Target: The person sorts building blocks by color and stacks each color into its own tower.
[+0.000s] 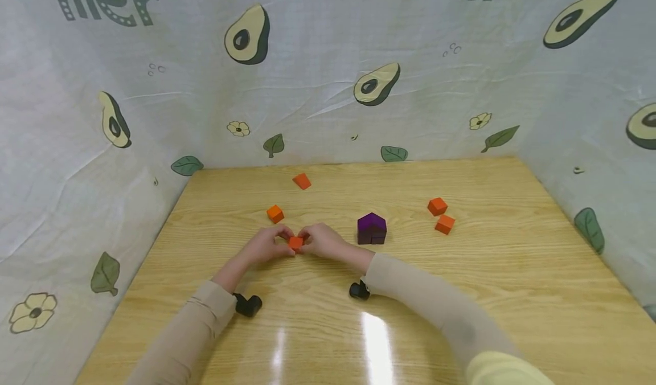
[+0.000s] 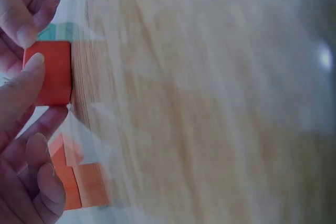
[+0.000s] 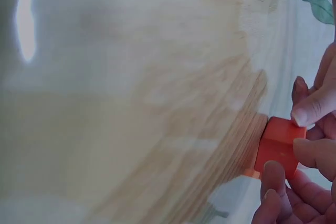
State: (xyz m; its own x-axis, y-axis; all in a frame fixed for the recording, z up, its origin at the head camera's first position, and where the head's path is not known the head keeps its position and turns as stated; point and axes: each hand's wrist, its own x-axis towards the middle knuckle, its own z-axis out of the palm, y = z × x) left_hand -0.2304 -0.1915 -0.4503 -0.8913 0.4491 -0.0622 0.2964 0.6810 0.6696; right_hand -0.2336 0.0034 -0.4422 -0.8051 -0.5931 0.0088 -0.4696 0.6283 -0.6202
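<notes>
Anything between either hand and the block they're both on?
Nothing visible: the left hand and right hand both pinch the red-orange block directly. One orange block lies just beyond the left hand, the purple house shape right of the right hand; neither is between.

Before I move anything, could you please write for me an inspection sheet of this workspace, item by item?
Surface: wood-grain table, with bright reflections toward the person.
Job's things: held red block; whether it touches the table is unclear.
Clutter: orange block just beyond the left hand; far red piece near the back edge; purple piece and two red blocks to the right.
Grippers: left hand and right hand pinch the held red block together; black wrist devices on both arms.
Cables: nothing seen.
Surroundings: avocado-patterned cloth behind and on both sides.
</notes>
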